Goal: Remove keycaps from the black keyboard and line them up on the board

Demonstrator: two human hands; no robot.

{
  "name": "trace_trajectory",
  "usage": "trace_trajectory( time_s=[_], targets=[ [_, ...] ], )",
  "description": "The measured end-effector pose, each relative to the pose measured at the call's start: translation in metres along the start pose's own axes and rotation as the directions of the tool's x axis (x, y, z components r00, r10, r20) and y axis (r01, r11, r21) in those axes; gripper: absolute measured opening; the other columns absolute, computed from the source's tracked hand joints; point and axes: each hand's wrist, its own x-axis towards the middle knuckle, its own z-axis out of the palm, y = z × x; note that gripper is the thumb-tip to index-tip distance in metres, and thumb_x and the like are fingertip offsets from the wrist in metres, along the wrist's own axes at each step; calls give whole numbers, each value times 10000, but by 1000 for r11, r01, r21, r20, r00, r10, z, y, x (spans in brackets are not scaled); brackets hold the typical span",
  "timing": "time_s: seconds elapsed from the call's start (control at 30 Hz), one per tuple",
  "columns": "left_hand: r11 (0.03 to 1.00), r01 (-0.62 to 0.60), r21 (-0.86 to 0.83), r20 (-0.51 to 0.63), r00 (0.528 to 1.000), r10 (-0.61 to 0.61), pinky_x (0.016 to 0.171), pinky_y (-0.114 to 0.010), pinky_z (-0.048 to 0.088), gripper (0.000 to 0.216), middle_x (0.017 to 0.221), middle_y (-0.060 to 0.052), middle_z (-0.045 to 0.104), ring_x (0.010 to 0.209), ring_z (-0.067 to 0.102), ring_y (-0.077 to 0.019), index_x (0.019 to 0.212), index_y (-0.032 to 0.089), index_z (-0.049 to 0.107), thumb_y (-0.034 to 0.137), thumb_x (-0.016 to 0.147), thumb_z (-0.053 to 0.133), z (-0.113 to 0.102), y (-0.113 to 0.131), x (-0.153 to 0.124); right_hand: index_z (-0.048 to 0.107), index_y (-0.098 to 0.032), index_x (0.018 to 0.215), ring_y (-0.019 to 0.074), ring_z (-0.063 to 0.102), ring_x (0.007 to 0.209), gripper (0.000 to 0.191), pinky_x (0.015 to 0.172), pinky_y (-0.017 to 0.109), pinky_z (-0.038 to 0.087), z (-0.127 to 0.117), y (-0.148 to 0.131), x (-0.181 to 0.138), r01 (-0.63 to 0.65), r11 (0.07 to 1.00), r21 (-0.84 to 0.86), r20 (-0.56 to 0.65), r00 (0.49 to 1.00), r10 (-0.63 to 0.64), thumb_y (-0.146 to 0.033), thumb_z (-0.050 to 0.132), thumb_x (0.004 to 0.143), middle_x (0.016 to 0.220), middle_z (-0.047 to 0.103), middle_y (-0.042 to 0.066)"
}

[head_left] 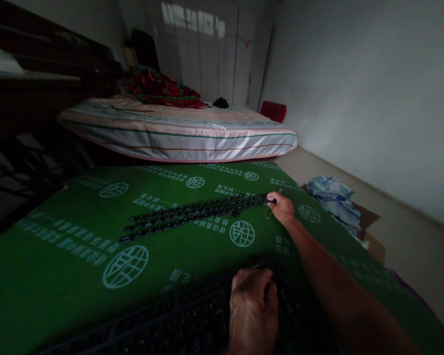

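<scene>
Across the green sheet lie long rows of black keycaps (177, 217), set side by side at a slant. At their right end, my right hand (281, 207) is closed, its fingertips pinching a small dark piece that looks like a keycap (272, 200). A thin wire loop, apparently a wire keycap puller (268, 213), sticks out from the same hand. Close to me is a black keyboard (163, 315), dim and partly cut off by the lower edge. My left hand (253, 308) rests over its right part with fingers curled; the fingertips are hidden.
Printed globes and white lettering mark the green sheet (77, 217). Beyond it stands a bed with a striped mattress (192, 133) and a red patterned blanket (163, 88). Crumpled blue-white cloth (333, 197) and cardboard (370, 219) lie on the right. A white wall (373, 88) rises there.
</scene>
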Motion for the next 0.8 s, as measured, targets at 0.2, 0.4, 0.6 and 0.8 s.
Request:
trace_trajectory(
  time_s=[0.2, 0.4, 0.6, 0.8],
  targets=[
    [1000, -3, 2, -6, 1000, 3, 727, -364, 515, 216, 756, -46, 693, 743, 631, -215, 813, 191, 683, 85, 717, 521, -2, 2, 1, 634, -283, 886, 171, 653, 811, 238, 782, 311, 495, -1, -2, -2, -16, 998, 67, -19, 1000, 17, -165, 615, 680, 877, 704, -34],
    [1000, 2, -6, -8, 1000, -2, 729, -358, 520, 220, 779, -46, 700, 775, 634, -215, 844, 192, 690, 102, 735, 521, 0, 2, 2, 640, -205, 924, 184, 650, 786, 277, 732, 304, 513, -24, -16, -15, -48, 985, 164, -73, 995, 61, -411, 544, 765, 849, 697, 36],
    [998, 35, -54, -23, 999, -36, 781, -354, 517, 224, 814, -38, 715, 819, 638, -204, 868, 184, 684, 82, 739, 531, 2, 0, 3, 532, -184, 1211, 113, 570, 399, 583, 402, 187, 445, -74, -45, -56, -198, 923, 330, 139, 977, 160, -588, 387, 817, 482, 605, -21],
    [991, 84, -107, -21, 996, -86, 805, -343, 514, 257, 790, -47, 723, 816, 651, -191, 908, 147, 668, 34, 742, 508, 4, -1, 5, 582, -183, 1164, 82, 454, 310, 557, 347, 164, 370, -118, -68, -109, -262, 918, 297, 272, 945, 181, -577, 364, 835, 381, 504, -59]
  ],
)
